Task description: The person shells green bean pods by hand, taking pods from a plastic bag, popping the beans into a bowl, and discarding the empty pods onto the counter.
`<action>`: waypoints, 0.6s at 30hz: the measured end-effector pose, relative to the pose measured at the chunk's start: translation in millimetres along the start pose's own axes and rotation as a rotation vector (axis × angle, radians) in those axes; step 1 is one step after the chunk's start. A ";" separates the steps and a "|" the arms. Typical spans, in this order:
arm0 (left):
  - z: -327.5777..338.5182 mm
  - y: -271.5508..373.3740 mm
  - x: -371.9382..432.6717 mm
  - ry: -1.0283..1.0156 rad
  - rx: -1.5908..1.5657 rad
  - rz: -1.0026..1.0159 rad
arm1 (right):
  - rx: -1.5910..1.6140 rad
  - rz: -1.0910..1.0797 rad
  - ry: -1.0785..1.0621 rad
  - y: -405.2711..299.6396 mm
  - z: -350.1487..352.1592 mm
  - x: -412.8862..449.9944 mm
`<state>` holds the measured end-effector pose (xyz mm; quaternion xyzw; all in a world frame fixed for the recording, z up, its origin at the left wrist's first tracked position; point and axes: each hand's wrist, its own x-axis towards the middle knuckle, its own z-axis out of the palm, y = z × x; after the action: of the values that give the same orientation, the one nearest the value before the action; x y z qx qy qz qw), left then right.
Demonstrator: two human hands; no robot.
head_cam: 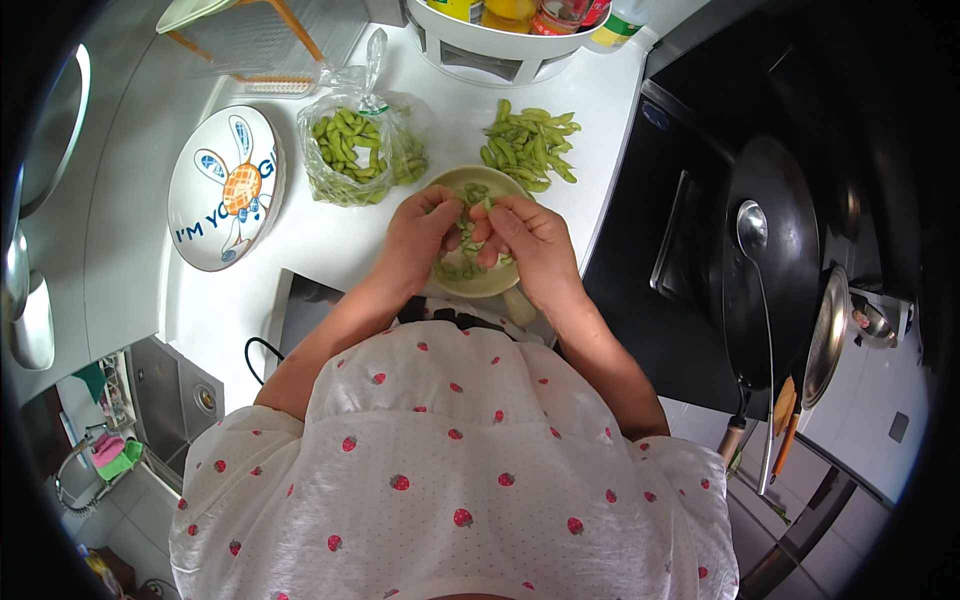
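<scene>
A pale cream bowl stands at the counter's front edge, holding green pieces that look like edamame beans and pods. Over it, my right hand pinches a small green edamame pod between thumb and fingers. Close beside it, my left hand has its thumb and fingers drawn together; whether anything is between them is hidden. Just beyond the bowl to the right lies a loose pile of edamame pods. Behind the bowl to the left sits a clear plastic bag full of pods.
A plate with a rabbit design is at the left. At the back stand a clear-sided rack and a round white turntable with bottles. On the right, a black wok with a metal ladle rests on the dark stove.
</scene>
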<state>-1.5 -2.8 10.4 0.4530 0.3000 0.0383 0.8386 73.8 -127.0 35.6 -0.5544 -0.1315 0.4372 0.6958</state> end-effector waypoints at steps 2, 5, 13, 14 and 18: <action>0.1 3.6 -1.7 0.051 0.013 0.020 | -0.008 -0.019 -0.015 0.4 -4.6 1.3; 3.7 7.7 -4.5 -0.074 0.014 0.093 | -0.045 -0.072 -0.004 1.8 -4.6 1.3; 1.4 17.4 -3.9 -0.176 -0.254 -0.055 | -0.293 -0.137 0.067 3.4 -9.1 2.6; 1.5 17.7 -3.6 -0.159 -0.331 -0.106 | -0.217 -0.096 0.070 3.2 -10.2 2.9; -0.4 13.4 -2.9 -0.116 -0.166 -0.114 | -0.132 -0.031 0.082 6.4 -12.7 2.7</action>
<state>-1.3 4.4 22.0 0.3655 0.2719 -0.0112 0.8902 81.0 -133.2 24.7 -0.6146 -0.1400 0.3934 0.6692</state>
